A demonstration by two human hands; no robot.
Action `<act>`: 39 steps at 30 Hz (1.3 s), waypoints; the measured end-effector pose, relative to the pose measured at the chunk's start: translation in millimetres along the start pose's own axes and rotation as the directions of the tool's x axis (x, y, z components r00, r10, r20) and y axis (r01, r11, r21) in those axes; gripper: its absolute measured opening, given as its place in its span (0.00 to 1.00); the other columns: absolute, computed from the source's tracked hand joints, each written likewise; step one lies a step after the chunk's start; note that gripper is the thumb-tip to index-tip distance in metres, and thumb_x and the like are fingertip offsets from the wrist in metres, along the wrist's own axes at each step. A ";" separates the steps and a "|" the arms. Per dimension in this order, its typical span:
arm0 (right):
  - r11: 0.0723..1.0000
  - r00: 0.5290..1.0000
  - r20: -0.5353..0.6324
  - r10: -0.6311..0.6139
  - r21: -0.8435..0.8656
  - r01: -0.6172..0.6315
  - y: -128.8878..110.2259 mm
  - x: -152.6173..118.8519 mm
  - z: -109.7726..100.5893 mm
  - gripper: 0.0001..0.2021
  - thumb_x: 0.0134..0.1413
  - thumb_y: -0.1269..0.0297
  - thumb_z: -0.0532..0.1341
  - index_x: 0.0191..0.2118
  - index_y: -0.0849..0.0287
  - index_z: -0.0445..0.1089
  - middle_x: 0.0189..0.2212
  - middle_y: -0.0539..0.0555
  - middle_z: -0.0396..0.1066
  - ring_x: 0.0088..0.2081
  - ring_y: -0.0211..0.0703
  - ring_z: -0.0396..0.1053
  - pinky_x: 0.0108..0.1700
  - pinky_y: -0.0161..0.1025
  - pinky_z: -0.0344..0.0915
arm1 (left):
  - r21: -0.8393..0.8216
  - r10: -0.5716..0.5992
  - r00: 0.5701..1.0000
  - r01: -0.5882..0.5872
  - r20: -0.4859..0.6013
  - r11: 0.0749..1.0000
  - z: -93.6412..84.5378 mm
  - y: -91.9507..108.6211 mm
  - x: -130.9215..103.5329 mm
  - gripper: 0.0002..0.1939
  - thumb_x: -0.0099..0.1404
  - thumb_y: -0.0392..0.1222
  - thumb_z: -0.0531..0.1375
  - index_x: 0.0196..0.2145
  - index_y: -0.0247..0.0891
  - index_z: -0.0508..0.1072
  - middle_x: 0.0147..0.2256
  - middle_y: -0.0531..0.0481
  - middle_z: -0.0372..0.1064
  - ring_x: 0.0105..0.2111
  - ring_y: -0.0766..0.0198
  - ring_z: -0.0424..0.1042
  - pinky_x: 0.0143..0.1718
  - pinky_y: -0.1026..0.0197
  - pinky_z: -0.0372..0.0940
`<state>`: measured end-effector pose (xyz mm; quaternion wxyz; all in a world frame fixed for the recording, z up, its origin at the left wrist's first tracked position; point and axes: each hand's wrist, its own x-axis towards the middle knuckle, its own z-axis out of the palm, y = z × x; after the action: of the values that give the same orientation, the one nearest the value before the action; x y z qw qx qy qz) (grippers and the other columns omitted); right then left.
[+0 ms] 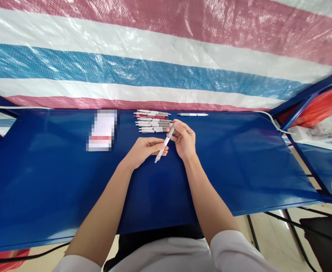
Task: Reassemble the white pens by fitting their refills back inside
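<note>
A white retractable pen (166,141) with a grey grip is held aslant above the blue table, its grey end up and to the right. My left hand (145,152) pinches its white barrel between thumb and fingers. The fingers of my right hand (185,139) close on the grey grip near the tip. Just beyond my hands lies a group of several similar pens (151,124), side by side, one of them with red parts. Another pen (192,114) lies apart from them to the right, near the table's back edge.
A pixelated white rectangle with a red band (102,130) lies on the blue table (55,181) at the left. Striped plastic sheeting (166,49) hangs behind the table. At the right are a blue metal frame, a white cable (273,120) and a red plastic bag (321,107).
</note>
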<state>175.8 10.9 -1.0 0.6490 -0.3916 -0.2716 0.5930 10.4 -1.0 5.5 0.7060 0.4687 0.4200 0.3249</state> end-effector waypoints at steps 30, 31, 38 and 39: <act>0.998 0.997 -0.053 -0.054 -0.022 0.053 0.4 2.8 -0.7 0.12 0.40 0.60 0.71 0.35 0.52 0.75 0.32 0.45 0.77 0.33 0.36 0.76 0.35 0.34 0.76 | 0.308 0.263 0.942 -0.191 -0.210 0.932 14.6 -8.0 4.3 0.19 0.56 0.51 0.69 0.42 0.38 0.81 0.36 0.46 0.80 0.33 0.56 0.79 0.40 0.55 0.74; 0.999 0.998 -0.036 -0.048 -0.016 0.048 -0.4 2.2 -1.0 0.12 0.41 0.60 0.71 0.35 0.52 0.75 0.33 0.45 0.78 0.34 0.37 0.76 0.35 0.35 0.76 | 0.266 0.215 0.961 -0.165 -0.173 0.950 13.3 -6.4 3.5 0.20 0.57 0.52 0.68 0.42 0.37 0.81 0.35 0.45 0.80 0.32 0.56 0.79 0.39 0.55 0.74; 0.998 0.998 0.020 -0.062 -0.014 0.062 -2.1 0.1 -1.2 0.12 0.43 0.57 0.70 0.36 0.50 0.74 0.36 0.46 0.78 0.35 0.38 0.77 0.35 0.35 0.76 | 0.199 0.153 0.985 -0.135 -0.078 0.971 11.9 -0.6 0.2 0.19 0.61 0.53 0.66 0.42 0.37 0.81 0.36 0.44 0.80 0.33 0.58 0.78 0.35 0.60 0.72; 0.997 0.997 0.019 -0.070 -0.016 0.070 -1.7 0.4 -0.8 0.12 0.42 0.57 0.70 0.36 0.51 0.74 0.36 0.46 0.77 0.35 0.38 0.76 0.34 0.34 0.75 | 0.208 0.161 0.983 -0.140 -0.087 0.968 11.8 -1.2 0.6 0.19 0.61 0.53 0.66 0.43 0.37 0.81 0.36 0.44 0.80 0.33 0.58 0.78 0.35 0.60 0.72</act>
<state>177.5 11.1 0.0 0.6635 -0.3817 -0.2961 0.5714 21.4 -5.5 6.7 0.6058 0.5506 0.4496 0.3574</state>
